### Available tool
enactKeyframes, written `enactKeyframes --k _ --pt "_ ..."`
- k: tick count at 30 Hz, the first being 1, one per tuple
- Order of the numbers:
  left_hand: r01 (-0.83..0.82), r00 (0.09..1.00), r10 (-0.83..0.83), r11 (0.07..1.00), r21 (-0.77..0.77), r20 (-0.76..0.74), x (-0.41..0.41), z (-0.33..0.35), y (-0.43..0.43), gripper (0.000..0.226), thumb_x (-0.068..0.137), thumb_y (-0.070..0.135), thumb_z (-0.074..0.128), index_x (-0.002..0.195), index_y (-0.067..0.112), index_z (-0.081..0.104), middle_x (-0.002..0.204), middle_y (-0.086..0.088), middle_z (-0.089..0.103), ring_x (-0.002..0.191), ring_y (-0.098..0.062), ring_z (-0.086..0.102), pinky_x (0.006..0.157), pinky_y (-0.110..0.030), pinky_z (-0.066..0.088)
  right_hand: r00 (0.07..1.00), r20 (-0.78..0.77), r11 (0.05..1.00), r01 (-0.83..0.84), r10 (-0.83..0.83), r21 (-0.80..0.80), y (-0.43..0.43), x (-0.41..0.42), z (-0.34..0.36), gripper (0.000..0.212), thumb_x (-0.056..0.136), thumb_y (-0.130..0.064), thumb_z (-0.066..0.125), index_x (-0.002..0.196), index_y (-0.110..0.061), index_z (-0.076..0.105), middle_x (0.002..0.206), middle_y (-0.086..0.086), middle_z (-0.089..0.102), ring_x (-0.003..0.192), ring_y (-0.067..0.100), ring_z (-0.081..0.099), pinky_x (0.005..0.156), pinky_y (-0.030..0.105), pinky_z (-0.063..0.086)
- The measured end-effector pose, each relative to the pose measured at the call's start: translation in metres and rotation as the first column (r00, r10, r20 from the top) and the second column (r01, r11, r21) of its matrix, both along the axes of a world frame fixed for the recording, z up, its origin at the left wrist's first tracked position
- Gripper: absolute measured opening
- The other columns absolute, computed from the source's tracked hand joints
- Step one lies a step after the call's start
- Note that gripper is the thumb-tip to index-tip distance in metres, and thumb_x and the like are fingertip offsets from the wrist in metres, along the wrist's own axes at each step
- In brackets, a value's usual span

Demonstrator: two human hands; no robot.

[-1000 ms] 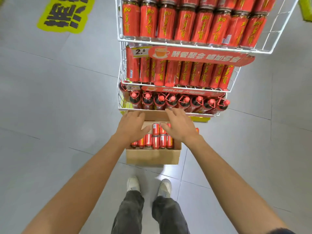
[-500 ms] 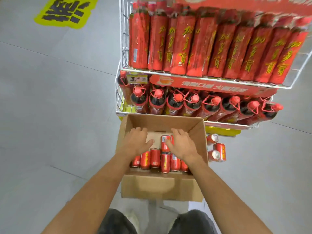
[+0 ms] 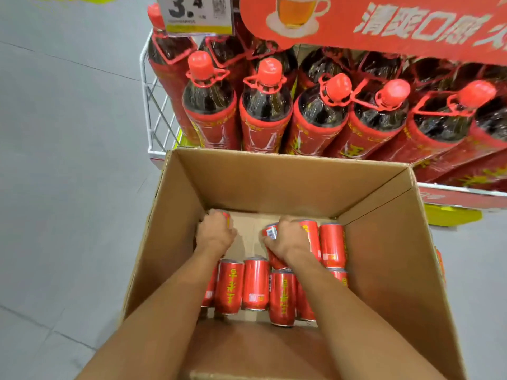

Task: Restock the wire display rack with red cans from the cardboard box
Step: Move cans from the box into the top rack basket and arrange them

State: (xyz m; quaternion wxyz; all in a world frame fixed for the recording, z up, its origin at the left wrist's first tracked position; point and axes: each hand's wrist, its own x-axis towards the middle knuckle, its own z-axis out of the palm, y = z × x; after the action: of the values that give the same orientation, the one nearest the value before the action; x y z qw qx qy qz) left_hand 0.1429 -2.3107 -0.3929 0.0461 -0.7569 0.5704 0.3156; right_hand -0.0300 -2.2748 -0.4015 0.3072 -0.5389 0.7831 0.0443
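An open cardboard box [image 3: 389,270] stands on the floor below me, with several red cans [image 3: 255,283] lying on its bottom. Both my hands are deep inside it. My left hand [image 3: 215,233] is closed around a red can [image 3: 226,215] at the far left, and only the can's top edge shows past my fingers. My right hand [image 3: 285,238] grips another red can [image 3: 271,233] in the middle of the box. Just beyond the box is the white wire display rack [image 3: 156,116]; only its bottom tier is in view.
The rack's bottom tier holds large dark bottles [image 3: 264,105] with red caps and labels. A price tag [image 3: 196,13] and a red banner [image 3: 384,26] hang above them. Grey tiled floor [image 3: 68,160] lies to the left, and a yellow rack base [image 3: 452,218] shows at the right.
I have bent much closer, so the box fills the view. Both hands went from resting over the cans to closing around one can each inside the box.
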Motion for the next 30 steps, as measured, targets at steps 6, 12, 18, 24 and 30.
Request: enactKeyframes --k 6,12,18,24,30 --pt "-0.058 0.994 0.062 0.997 0.047 -0.09 -0.007 -0.021 -0.001 0.08 0.081 0.041 0.084 0.136 -0.001 0.043 0.136 -0.021 0.058 0.129 -0.039 0.056 0.099 -0.041 0.047 1.0 0.012 1.0 -0.012 0.012 0.006 -0.002 0.002 -0.016 0.058 0.085 -0.052 0.077 0.119 -0.008 0.057 0.118 0.016 0.07 0.113 0.036 0.066 0.088 0.038 0.053" --pt "-0.049 0.967 0.074 0.993 0.11 -0.243 -0.012 -0.022 0.003 0.084 0.066 0.048 0.089 0.132 0.018 0.048 0.126 -0.009 0.066 0.117 -0.032 0.064 0.1 -0.041 0.052 0.978 0.158 0.99 0.14 -0.135 -0.021 -0.003 -0.007 -0.013 0.053 0.076 -0.048 0.084 0.11 -0.013 0.062 0.11 0.013 0.071 0.105 0.034 0.069 0.083 0.035 0.054" --pt "-0.105 0.858 0.146 0.988 0.11 -0.493 -0.019 0.064 0.014 0.072 0.065 0.031 0.095 0.119 0.024 0.047 0.114 -0.001 0.066 0.103 -0.019 0.066 0.096 -0.036 0.055 0.929 0.275 0.942 0.298 -0.249 -0.155 0.001 -0.021 0.076 0.057 0.071 -0.053 0.086 0.11 -0.016 0.066 0.099 0.005 0.076 0.094 0.027 0.07 0.078 0.033 0.052" --pt "-0.128 0.772 0.148 0.989 0.077 -0.619 0.0 0.259 0.035 0.075 0.048 0.039 0.094 0.109 0.034 0.051 0.106 0.0 0.074 0.097 -0.019 0.074 0.089 -0.048 0.061 0.877 0.392 0.896 0.383 -0.277 -0.223 0.027 -0.023 0.284 0.06 0.066 -0.058 0.085 0.111 -0.023 0.067 0.093 -0.008 0.076 0.088 0.01 0.071 0.079 0.029 0.056" --pt "-0.115 0.736 0.063 0.993 -0.033 -0.674 0.014 0.543 0.049 0.078 0.044 0.035 0.086 0.114 0.029 0.052 0.099 -0.005 0.074 0.089 -0.023 0.075 0.079 -0.044 0.063 0.846 0.486 0.842 0.416 -0.219 -0.345 0.043 -0.016 0.538 0.075 0.055 -0.07 0.079 0.113 -0.025 0.064 0.097 -0.01 0.077 0.093 0.011 0.074 0.087 0.04 0.058"
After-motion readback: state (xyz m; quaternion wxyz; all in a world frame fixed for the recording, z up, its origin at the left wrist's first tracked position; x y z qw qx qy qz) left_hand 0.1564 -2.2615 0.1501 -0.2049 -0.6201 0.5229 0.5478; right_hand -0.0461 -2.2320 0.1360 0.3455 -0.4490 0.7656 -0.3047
